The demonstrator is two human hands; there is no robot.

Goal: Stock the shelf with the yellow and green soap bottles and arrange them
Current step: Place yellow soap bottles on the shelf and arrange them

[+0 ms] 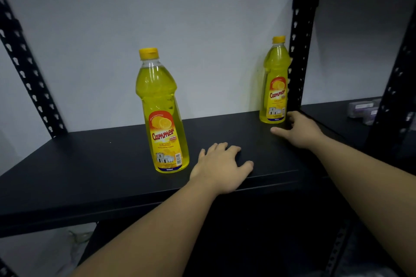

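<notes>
Head view: a black shelf (pixel 90 175) carried two upright yellow soap bottles. The near bottle (pixel 163 119) stood at centre; the far bottle (pixel 275 83) stood at two o'clock, beside the black post (pixel 299 51). The left hand (pixel 221 167) lay flat, its grip spread and empty, just right of the near bottle. The right hand (pixel 299 128) was open and empty, its fingertips at the far bottle's base. No green bottle showed. Both bottles looked full, so probably heavy and smooth; the narrowed waist seemed the safest hold.

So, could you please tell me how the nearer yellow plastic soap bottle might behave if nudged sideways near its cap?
The nearer yellow plastic soap bottle looks tall and narrow-based, so it would probably tip rather than slide. It appears nearly full, so likely heavy for its size. Its glossy sides may be somewhat slippery.
</notes>
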